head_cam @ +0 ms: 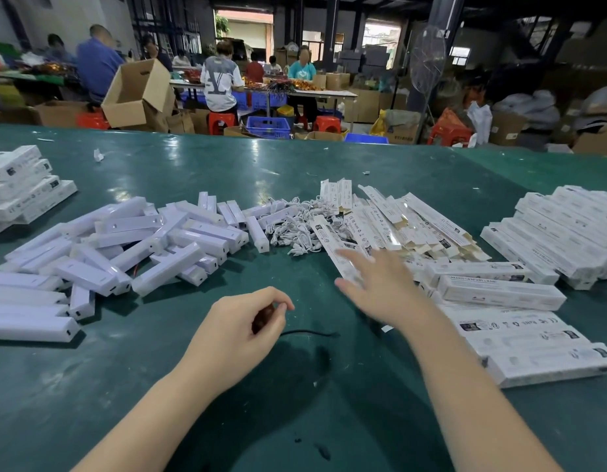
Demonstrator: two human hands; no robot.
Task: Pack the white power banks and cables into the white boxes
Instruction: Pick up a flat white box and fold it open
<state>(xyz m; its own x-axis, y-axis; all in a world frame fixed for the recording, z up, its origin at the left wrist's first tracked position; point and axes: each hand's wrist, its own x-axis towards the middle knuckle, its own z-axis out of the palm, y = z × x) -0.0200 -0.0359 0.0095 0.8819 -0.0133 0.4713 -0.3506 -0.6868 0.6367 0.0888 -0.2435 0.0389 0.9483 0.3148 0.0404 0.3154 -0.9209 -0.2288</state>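
Fingers spread, my right hand [373,284] is reaching toward flat boxes [390,229] at one o'clock for packing; my left hand [247,321] is pinching something small and dark.

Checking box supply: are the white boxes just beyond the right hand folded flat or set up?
Folded flat. The white boxes beyond the right hand lie as thin overlapping sleeves with tan end flaps sticking out.
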